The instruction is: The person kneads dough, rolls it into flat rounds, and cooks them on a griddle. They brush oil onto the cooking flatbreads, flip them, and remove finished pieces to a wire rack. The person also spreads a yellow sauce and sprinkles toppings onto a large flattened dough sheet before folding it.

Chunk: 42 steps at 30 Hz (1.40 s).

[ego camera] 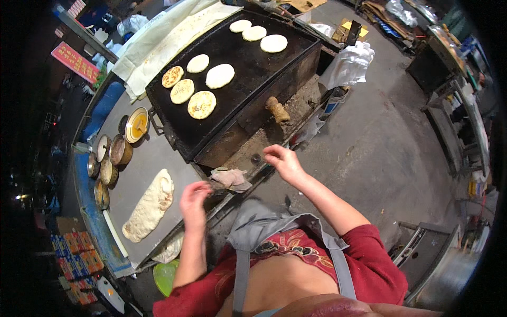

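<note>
My left hand (195, 198) hovers by the near edge of the metal worktop, between a long slab of dough (150, 206) and a crumpled cloth (229, 178); it is slightly blurred and its grip is unclear. Over the griddle's front ledge is my right hand (284, 162), raised with fingers bent and nothing visible in it. Beyond both hands, a black griddle (237, 51) bears several round flatbreads. Those at its left, such as one flatbread (202, 105), show brown spots; a flatbread at the far right (273, 43) is pale.
Several bowls and tins (121, 149) line the worktop's left side, with a bowl of yellow liquid (137, 125) nearest the griddle. A white rolling pin or rod (115, 233) lies at the left edge. Plastic bags (348, 65) hang at the griddle's right corner. A green basin (165, 277) sits below.
</note>
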Each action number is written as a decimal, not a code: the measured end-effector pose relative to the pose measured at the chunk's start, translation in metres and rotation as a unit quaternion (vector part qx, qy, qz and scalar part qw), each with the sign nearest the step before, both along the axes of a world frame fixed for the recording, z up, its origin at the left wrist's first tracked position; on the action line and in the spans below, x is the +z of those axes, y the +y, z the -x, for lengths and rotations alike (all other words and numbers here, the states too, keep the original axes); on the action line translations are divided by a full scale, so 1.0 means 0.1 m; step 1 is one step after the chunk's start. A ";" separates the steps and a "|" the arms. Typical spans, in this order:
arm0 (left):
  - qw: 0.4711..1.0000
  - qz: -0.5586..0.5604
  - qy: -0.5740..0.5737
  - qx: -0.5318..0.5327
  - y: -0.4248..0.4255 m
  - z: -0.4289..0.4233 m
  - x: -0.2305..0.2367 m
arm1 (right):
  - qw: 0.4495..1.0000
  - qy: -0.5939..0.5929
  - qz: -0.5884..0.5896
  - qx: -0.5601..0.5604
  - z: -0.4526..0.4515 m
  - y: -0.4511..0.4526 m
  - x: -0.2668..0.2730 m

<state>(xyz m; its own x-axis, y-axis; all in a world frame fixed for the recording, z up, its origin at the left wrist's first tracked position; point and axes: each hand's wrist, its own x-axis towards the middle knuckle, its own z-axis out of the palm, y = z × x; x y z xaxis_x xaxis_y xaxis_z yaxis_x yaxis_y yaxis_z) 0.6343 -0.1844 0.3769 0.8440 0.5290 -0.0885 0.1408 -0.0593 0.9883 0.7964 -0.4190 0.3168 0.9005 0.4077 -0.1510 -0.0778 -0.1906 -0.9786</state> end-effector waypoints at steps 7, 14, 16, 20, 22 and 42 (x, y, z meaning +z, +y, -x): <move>0.933 0.196 0.163 -0.254 -0.96 -1.18 -0.66 | 0.985 0.022 0.159 -0.069 -0.78 -1.34 -0.96; 0.953 0.264 0.065 -0.132 -1.42 -2.51 -1.13 | 0.929 0.100 0.265 -0.238 -1.80 -3.02 -1.18; 0.945 0.288 0.137 -0.066 -1.52 -2.67 -1.07 | 0.925 0.048 0.195 -0.323 -2.38 -3.43 -1.01; 0.950 0.217 0.220 0.050 -1.68 -2.86 -1.09 | 0.919 -0.094 0.081 -0.374 -3.79 -3.90 -0.63; 0.959 0.173 0.186 0.126 -1.75 -2.97 -1.20 | 0.917 -0.163 0.095 -0.352 -4.60 -3.90 -0.53; 0.871 -0.167 0.330 0.324 -1.87 -3.26 -1.28 | 0.954 -0.245 -0.050 -0.164 -6.22 -2.94 0.11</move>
